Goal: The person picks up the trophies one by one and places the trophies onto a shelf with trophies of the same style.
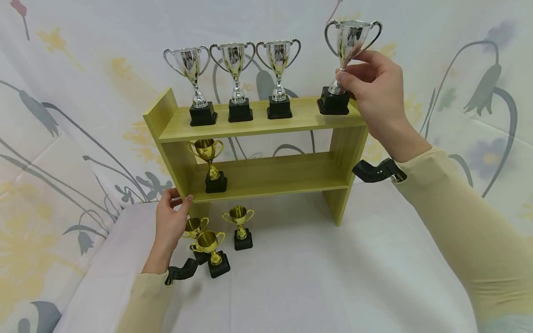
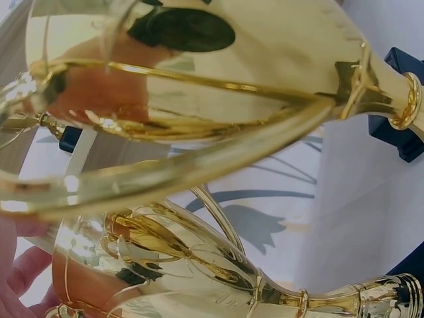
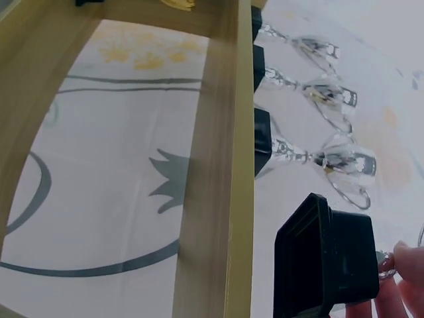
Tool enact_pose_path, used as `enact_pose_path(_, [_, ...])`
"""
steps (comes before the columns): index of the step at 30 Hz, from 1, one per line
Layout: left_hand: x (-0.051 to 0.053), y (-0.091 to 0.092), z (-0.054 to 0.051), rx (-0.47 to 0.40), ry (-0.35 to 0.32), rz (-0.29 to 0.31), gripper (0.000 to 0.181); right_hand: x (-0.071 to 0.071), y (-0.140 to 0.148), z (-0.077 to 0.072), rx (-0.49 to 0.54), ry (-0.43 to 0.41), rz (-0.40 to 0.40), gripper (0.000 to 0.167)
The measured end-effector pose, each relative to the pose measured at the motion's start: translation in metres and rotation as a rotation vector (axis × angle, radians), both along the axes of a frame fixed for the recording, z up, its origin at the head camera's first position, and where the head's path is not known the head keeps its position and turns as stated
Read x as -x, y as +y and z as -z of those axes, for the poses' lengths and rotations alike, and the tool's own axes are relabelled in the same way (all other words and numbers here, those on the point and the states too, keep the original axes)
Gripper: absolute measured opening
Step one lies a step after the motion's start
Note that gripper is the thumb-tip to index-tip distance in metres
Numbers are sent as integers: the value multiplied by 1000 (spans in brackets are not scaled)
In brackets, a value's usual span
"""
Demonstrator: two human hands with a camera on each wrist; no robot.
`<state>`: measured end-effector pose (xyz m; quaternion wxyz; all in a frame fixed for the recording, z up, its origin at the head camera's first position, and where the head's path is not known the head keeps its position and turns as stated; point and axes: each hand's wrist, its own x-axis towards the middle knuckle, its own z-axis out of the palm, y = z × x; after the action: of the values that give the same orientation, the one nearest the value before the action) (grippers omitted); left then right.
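Note:
My right hand (image 1: pixel 376 90) pinches a silver trophy cup (image 1: pixel 351 39) by its stem, above the right end of the wooden shelf's (image 1: pixel 258 178) top board. In the right wrist view the trophy's black base (image 3: pixel 324 258) hangs clear of the board, its underside showing. Three more silver trophies (image 1: pixel 278 58) stand in a row on the top board. My left hand (image 1: pixel 171 224) grips the shelf's left side panel, thumb at the middle board's front edge. One gold trophy (image 1: pixel 207 150) stands on the middle board, at the left.
On the white cloth below stand three gold trophies, one (image 1: pixel 240 217) under the shelf's front and two (image 1: pixel 210 243) close together beside my left wrist. Two gold cups (image 2: pixel 218 59) fill the left wrist view. A flower-patterned cloth (image 1: pixel 449 92) hangs behind.

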<state>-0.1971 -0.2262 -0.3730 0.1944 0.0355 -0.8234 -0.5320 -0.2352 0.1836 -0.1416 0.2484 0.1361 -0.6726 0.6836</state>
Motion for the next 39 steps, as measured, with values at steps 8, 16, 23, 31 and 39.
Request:
enact_pose_path(8, [2,-1,2,-13,13,3,39,6,-6,1,62,-46,-20,32])
enact_pose_path(16, [3,-1,3,-8,17,0,40,14,-13,4,107,3,-25,27])
enact_pose_path(23, [2,0,3,-11,15,1,39,18,-16,6,71,-21,3,28])
enact_pose_path(31, [3,0,2,-4,18,0,40,26,-19,9,74,-36,18,29])
enact_pose_path(39, [2,-1,3,-2,27,-1,39,32,-19,13,45,-43,40,33])
